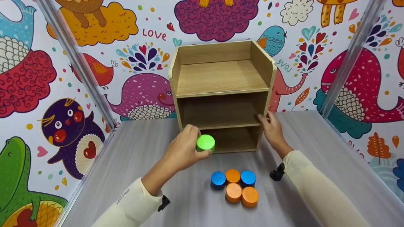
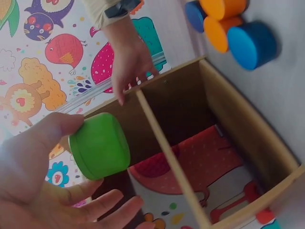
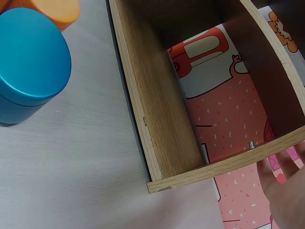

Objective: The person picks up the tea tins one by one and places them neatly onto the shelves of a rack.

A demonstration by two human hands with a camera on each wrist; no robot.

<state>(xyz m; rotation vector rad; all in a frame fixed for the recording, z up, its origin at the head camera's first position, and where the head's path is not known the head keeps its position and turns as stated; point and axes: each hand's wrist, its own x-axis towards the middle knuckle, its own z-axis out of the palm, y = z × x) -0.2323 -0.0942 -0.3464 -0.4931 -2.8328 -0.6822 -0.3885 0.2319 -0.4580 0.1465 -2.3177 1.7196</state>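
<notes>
My left hand holds a bright green round canister between thumb and fingers, in front of the lower part of a small wooden shelf. In the left wrist view the green canister is tilted, its side against the thumb and a finger. At the shelf's right side panel, my right hand grips the edge, thumb at the front and fingers along the outside. The right wrist view shows only part of the right hand, beside the panel's outer face.
On the grey table before the shelf, several canisters stand close together, among them a blue canister and an orange canister. The shelf has an open top tray, a middle compartment and a lower compartment. Patterned walls surround the table.
</notes>
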